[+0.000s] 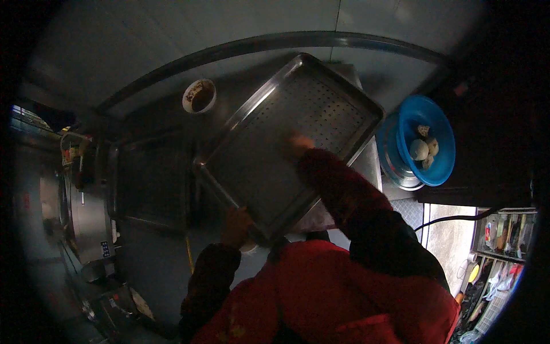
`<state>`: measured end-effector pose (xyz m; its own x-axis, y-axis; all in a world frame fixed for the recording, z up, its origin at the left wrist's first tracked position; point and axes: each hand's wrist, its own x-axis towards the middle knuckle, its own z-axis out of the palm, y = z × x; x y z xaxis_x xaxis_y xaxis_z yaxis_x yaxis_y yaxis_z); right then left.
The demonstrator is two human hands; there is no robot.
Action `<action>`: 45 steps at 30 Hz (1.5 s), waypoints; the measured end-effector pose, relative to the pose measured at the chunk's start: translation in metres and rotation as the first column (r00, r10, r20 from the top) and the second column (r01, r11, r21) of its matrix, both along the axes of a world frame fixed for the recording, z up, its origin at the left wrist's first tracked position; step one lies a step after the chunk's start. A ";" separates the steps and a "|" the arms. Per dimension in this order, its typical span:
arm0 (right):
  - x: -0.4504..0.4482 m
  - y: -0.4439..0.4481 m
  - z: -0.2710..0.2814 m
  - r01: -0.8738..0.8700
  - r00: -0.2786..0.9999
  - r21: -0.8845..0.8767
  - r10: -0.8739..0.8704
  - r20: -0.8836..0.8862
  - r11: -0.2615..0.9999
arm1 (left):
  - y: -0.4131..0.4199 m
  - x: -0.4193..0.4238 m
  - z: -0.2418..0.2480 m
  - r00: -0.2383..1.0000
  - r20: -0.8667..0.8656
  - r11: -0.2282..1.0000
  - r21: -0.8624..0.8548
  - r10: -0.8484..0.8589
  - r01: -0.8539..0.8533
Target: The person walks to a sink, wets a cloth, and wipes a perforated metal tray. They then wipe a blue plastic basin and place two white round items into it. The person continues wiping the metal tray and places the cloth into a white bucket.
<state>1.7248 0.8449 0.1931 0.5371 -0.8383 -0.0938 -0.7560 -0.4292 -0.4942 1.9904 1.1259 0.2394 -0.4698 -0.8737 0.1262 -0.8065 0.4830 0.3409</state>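
Note:
A rectangular perforated metal tray (339,107) with a raised rim lies turned at an angle before me. Its holes show most clearly toward the far right corner. My left hand (236,225) grips the rim on the near left side. My right hand (299,144) is over the middle of the tray and blurred. A dark patch beside its fingers is too unclear to tell whether it holds something.
A white bowl (199,96) with brown residue stands behind the tray at left. At right, a blue plastic basin (447,165) with several pale, round lumps (419,149) rests tilted by a metal bowl (404,178). Another dark tray (150,180) lies at left.

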 end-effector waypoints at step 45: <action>-0.006 0.157 0.126 -0.464 0.706 0.859 -0.494 0.507 0.218 | 0.006 0.023 0.066 0.932 0.151 0.944 -0.099 0.328 -0.316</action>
